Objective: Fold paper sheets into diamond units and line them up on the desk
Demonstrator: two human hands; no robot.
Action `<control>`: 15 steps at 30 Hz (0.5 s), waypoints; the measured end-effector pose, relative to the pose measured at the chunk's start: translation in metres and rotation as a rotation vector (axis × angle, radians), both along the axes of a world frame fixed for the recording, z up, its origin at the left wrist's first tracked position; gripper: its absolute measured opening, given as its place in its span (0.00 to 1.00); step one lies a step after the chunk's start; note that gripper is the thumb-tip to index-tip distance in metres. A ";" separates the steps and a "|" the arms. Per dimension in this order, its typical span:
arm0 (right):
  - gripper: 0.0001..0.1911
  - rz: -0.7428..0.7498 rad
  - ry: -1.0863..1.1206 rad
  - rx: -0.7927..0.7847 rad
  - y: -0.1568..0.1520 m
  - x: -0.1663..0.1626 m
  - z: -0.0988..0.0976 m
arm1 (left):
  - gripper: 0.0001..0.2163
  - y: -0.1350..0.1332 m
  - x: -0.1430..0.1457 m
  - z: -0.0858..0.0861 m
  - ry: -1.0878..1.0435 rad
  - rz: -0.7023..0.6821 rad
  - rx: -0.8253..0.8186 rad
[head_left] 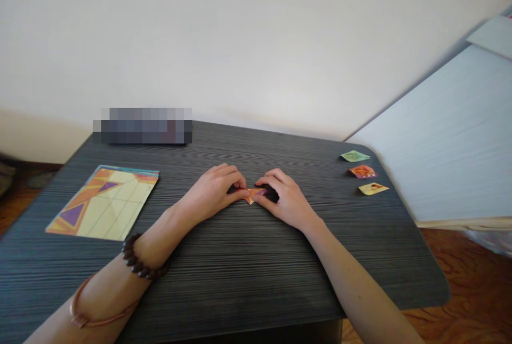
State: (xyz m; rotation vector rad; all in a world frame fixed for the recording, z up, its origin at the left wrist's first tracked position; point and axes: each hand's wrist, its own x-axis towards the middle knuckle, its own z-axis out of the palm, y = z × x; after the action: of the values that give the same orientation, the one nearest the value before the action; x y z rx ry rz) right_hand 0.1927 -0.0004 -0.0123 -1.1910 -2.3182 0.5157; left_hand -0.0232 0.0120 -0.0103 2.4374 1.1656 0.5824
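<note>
Orange and purple, a small folded paper (pixel 252 196) lies around the middle of the dark table (pixel 240 280), partly covered by fingertips. The left hand (pixel 218 189) grasps its left end, thumb and forefinger close together, the other fingers curled. The right hand (pixel 288 198) is half open, its thumb touching the paper's right part and its fingers arched on the far side; whether it pinches or merely steadies, I can't tell from here. A beaded bracelet (pixel 138 264) and a thin brown band (pixel 82 317) circle the left arm, the beads just beside the near right corner of a patterned paper stack (pixel 116 202). Beyond that, far left, sits something blurred into grey blocks (pixel 142 128). At the far right, well apart from the hands, green (pixel 355 156), red-orange (pixel 363 172) and yellow folded pieces (pixel 374 189) form a row.
</note>
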 end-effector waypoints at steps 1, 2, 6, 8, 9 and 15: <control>0.14 0.013 -0.004 -0.008 0.001 0.001 0.000 | 0.11 0.000 0.000 0.000 0.001 -0.006 -0.003; 0.14 0.029 -0.006 -0.018 0.001 0.002 0.000 | 0.11 0.000 0.000 -0.001 0.000 -0.013 -0.007; 0.11 0.075 0.019 -0.064 0.003 0.005 0.002 | 0.09 0.000 0.000 0.001 -0.027 -0.050 -0.013; 0.11 0.075 0.040 -0.079 0.004 0.005 0.003 | 0.09 -0.001 0.000 0.002 -0.061 -0.068 -0.015; 0.11 0.069 0.050 -0.084 0.004 0.005 0.003 | 0.08 -0.002 0.001 0.003 -0.080 -0.075 -0.024; 0.09 0.034 0.190 -0.103 0.002 0.007 0.000 | 0.11 -0.005 0.002 0.004 -0.174 0.026 -0.171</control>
State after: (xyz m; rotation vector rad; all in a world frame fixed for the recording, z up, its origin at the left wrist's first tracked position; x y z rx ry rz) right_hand 0.1995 0.0020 -0.0122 -1.0990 -2.1756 0.7357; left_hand -0.0212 0.0071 -0.0067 2.1843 1.1286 0.6599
